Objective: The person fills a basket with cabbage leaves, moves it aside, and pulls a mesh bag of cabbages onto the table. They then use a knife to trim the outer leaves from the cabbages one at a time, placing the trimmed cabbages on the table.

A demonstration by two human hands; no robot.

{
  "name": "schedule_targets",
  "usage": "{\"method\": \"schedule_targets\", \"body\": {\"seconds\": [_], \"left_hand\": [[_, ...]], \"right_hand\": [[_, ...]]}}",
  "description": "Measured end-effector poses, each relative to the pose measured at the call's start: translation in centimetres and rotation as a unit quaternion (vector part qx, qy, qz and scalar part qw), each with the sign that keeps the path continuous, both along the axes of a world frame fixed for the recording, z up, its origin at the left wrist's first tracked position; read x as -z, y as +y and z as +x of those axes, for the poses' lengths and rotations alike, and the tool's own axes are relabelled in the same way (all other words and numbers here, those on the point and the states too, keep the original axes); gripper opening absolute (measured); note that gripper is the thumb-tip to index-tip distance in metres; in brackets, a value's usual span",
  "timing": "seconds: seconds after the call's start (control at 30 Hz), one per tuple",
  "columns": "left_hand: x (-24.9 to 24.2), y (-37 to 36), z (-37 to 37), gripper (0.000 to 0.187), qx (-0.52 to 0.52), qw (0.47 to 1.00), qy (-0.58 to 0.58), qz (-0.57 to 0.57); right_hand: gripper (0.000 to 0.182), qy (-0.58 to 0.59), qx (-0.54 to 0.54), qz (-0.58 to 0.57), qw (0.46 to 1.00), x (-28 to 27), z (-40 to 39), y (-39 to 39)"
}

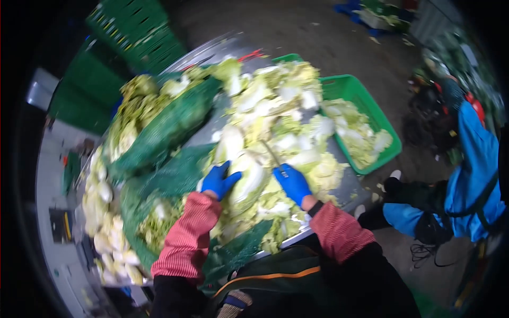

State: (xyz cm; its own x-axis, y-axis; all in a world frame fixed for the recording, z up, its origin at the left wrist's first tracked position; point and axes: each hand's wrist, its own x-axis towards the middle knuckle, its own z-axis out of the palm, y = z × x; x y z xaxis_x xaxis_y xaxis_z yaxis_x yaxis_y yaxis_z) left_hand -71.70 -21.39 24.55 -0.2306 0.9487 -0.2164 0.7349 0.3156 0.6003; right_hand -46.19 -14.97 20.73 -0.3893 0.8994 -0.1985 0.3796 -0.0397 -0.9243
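Observation:
My left hand (218, 181), in a blue glove, lies at the left side of a Chinese cabbage (248, 179), thumb and fingers apart. To the right of that cabbage, my right hand (293, 185), also gloved in blue, is closed around the handle of a knife (271, 153). Its blade points away from me, up and to the left, over the loose leaves. A heap of pale cabbage leaves (289, 124) covers the metal table around and beyond both hands. Another pale cabbage piece (231, 142) sits just past my left hand.
Green mesh sacks (167, 127) with cabbages lie to the left. A green crate (391, 139) holding leaves stands at the table's right side. Several trimmed cabbages (108, 233) are piled far left. Green crates (140, 37) are stacked behind. A person in blue (472, 175) is at the right.

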Motion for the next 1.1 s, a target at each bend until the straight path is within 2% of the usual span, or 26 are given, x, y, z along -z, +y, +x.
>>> {"method": "schedule_targets", "body": {"seconds": [0.03, 0.07, 0.13, 0.2, 0.33, 0.43, 0.47, 0.53, 0.57, 0.6, 0.7, 0.73, 0.77, 0.87, 0.9, 0.93, 1.0, 1.03, 1.07, 1.1], "left_hand": [[-0.7, -0.4, 0.7, 0.077, -0.014, 1.0, 0.008, -0.009], [-2.3, -0.5, 2.0, 0.071, -0.034, 0.999, 0.003, -0.02], [-1.7, -1.1, 3.2, 0.064, -0.043, 0.996, -0.013, 0.075], [-2.2, -1.5, 3.7, 0.06, -0.007, 0.995, 0.026, 0.098], [-2.2, -2.7, 3.9, 0.054, 0.039, 0.988, 0.041, 0.146], [-2.1, -3.0, 3.5, 0.061, 0.018, 0.99, 0.043, 0.137], [-1.9, -2.8, 3.5, 0.063, 0.024, 0.989, 0.043, 0.138], [0.3, -2.6, 1.9, 0.076, 0.021, 0.996, -0.029, 0.086], [-0.1, -2.3, 1.7, 0.077, 0.019, 0.998, -0.042, 0.042], [2.1, -2.4, 0.4, 0.08, 0.025, 0.995, -0.069, 0.065], [3.5, -1.5, -1.2, 0.081, 0.033, 0.991, -0.124, 0.023], [3.2, -1.1, -1.2, 0.08, 0.038, 0.992, -0.122, -0.001], [3.2, -0.5, -0.4, 0.091, -0.013, 0.984, -0.175, -0.018], [-0.3, 1.0, 5.0, 0.108, 0.052, 0.997, -0.037, -0.045], [0.0, 0.7, 6.6, 0.119, 0.052, 0.995, 0.085, -0.01], [0.0, 0.9, 6.7, 0.118, 0.057, 0.995, 0.079, -0.01], [-0.4, 1.6, 6.3, 0.118, 0.067, 0.995, 0.068, -0.011], [-2.1, 1.7, 6.7, 0.114, 0.055, 0.997, 0.043, -0.045], [-1.0, 2.0, 5.9, 0.112, 0.064, 0.998, 0.013, -0.02], [1.1, 2.2, 4.0, 0.11, 0.073, 0.997, -0.016, 0.004]], "right_hand": [[0.027, 0.0, -0.001, -0.009, 1.0, -0.8, -0.1, -0.6], [0.028, -0.001, 0.005, -0.015, 1.0, -1.4, -0.1, -1.0], [0.029, -0.004, -0.01, 0.024, 1.0, -2.3, -0.5, -1.0], [0.033, 0.019, -0.006, 0.076, 0.997, -2.8, -0.8, -0.8], [0.044, -0.033, -0.042, 0.054, 0.997, -4.3, -1.8, -0.5], [0.052, -0.047, -0.055, 0.074, 0.995, -3.6, -3.1, 0.3], [0.057, -0.016, -0.062, 0.079, 0.995, -3.3, -3.3, 0.5], [0.069, -0.002, -0.085, 0.068, 0.994, -2.4, -3.4, 0.6], [0.074, -0.038, -0.085, 0.02, 0.995, -1.0, -3.4, 0.6], [0.077, -0.07, -0.1, 0.001, 0.992, -2.0, -3.1, 0.6], [0.063, -0.034, -0.075, 0.007, 0.997, -0.2, -2.7, -0.6], [0.046, -0.007, -0.053, -0.01, 0.999, -2.5, -1.7, -1.3], [0.035, 0.026, 0.011, 0.038, 0.999, -0.3, -2.2, -2.3], [0.033, 0.017, 0.054, 0.037, 0.998, 1.1, -2.1, -3.2], [0.033, 0.011, 0.056, 0.053, 0.997, 1.1, -2.0, -3.5], [0.033, 0.006, 0.057, 0.069, 0.996, 0.9, -1.8, -3.6], [0.036, 0.011, 0.041, 0.028, 0.999, 0.6, -1.7, -3.9], [0.031, 0.031, 0.05, 0.036, 0.998, 0.6, -1.9, -4.5], [0.026, 0.052, 0.058, 0.043, 0.996, -0.6, -1.8, -5.0], [0.027, 0.023, 0.046, 0.034, 0.998, -1.6, -1.6, -5.2]]}}
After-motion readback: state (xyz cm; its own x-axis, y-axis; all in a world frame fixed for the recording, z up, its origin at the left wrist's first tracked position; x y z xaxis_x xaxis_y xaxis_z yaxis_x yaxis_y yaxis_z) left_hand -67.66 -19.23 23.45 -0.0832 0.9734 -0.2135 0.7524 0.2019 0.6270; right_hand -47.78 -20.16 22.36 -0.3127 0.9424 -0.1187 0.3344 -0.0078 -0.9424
